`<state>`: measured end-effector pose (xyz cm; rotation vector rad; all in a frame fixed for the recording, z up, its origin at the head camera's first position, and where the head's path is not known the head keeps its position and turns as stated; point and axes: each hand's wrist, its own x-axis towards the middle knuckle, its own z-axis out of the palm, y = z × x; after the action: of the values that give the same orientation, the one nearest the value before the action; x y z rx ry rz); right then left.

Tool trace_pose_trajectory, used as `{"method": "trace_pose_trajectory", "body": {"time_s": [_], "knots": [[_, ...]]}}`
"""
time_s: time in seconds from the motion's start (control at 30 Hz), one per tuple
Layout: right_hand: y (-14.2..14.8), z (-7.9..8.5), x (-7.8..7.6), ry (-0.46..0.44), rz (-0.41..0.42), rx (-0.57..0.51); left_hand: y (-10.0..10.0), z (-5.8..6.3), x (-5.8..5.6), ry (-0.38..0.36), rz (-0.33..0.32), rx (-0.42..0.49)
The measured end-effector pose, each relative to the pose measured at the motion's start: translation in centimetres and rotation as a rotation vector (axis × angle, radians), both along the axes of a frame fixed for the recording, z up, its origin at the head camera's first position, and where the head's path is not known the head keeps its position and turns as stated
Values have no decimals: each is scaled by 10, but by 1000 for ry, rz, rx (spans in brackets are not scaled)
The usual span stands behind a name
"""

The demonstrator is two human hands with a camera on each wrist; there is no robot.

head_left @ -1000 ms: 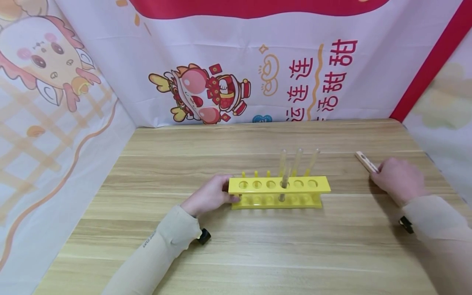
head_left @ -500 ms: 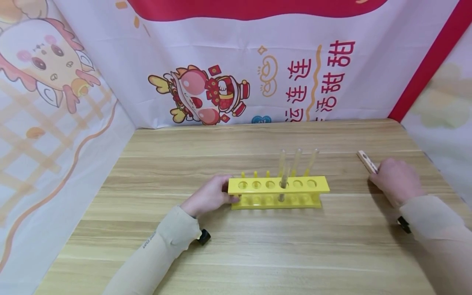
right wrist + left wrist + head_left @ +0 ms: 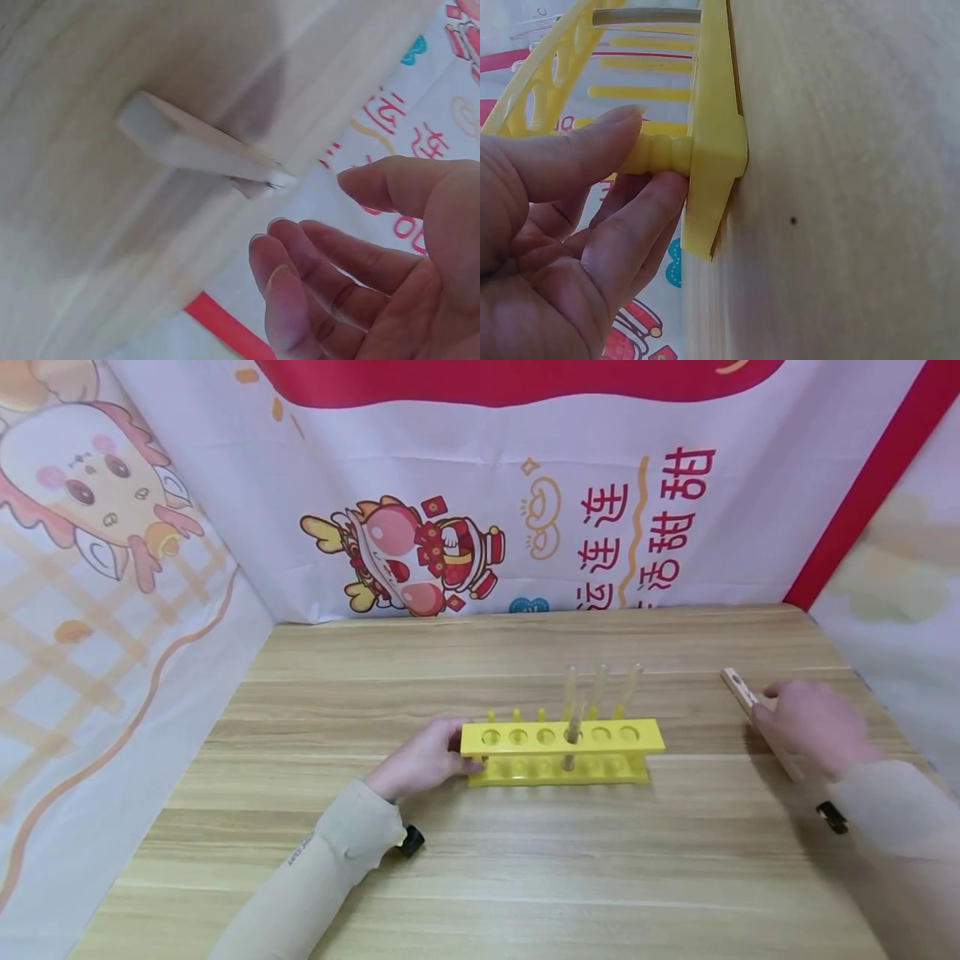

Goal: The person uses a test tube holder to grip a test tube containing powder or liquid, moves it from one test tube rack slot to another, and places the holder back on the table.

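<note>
My left hand (image 3: 427, 758) holds the left end of a yellow test tube rack (image 3: 517, 748); in the left wrist view, thumb and fingers pinch its round end post (image 3: 660, 154). One glass test tube (image 3: 574, 722) stands in a hole of the rack. Three more glass tubes sit over pegs at the back, one being the rightmost tube (image 3: 631, 687). On the right, a wooden test tube clamp (image 3: 738, 687) lies on the table, partly hidden in the head view by my right hand (image 3: 817, 727). Thumb and fingers are apart, off the clamp, in the right wrist view.
The wood-grain table (image 3: 480, 860) reaches back to a printed white cloth (image 3: 465, 452). More cloth hangs at the left and right sides. Several bare yellow pegs stand along the rack's back left.
My right hand has let go of the wooden clamp and spread its fingers, lifting slightly off it. My left hand stays on the rack. The head view has shifted a little.
</note>
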<state>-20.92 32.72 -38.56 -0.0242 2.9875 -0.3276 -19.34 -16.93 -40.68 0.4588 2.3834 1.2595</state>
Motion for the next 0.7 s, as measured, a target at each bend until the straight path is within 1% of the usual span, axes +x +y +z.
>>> {"method": "trace_pose_trajectory", "body": {"time_s": [0.1,0.2,0.3,0.43,0.53,0.6,0.7], "knots": [[-5,7,2,12,3,5,-2,-1,0,19,-14,-10],[-12,13,5,38,29,2,-3,-1,0,41,-26,-17],[-20,17,12,91,93,10,-4,1,1,48,-37,-31],[-30,18,21,149,169,20,-9,8,3,28,-51,-66],[-35,18,27,162,174,19,-16,15,5,21,-55,-105],[-38,18,29,168,173,15,-22,18,7,41,-51,-137],[-43,16,33,199,186,1,-32,22,11,88,-30,-157]]}}
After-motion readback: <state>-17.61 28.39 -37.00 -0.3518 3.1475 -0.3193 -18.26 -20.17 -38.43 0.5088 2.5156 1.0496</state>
